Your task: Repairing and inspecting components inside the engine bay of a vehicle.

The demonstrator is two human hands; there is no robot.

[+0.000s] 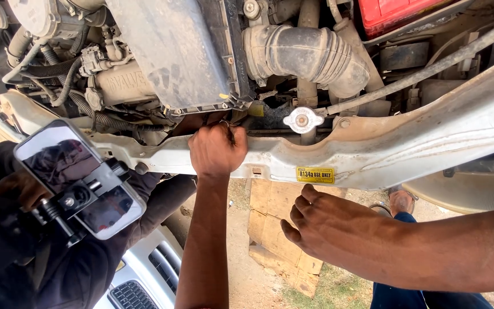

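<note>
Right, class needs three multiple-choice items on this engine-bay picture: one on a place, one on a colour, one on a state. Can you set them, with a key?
1. Where is the person's left hand?
A. On the red box
B. At the pale front crossbeam, just under the grey housing
C. On the cardboard on the ground

2. What colour is the sticker on the crossbeam?
A. Blue
B. Green
C. Yellow

3. How is the right hand?
A. Open, fingers loosely curled, holding nothing
B. Clenched round a spanner
C. Flat on the ribbed hose

Key: 1 B, the fist sits against the beam's upper edge below the housing. 2 C, the label is plainly yellow. 3 A, the hand hangs below the beam with no tool in it.
</note>
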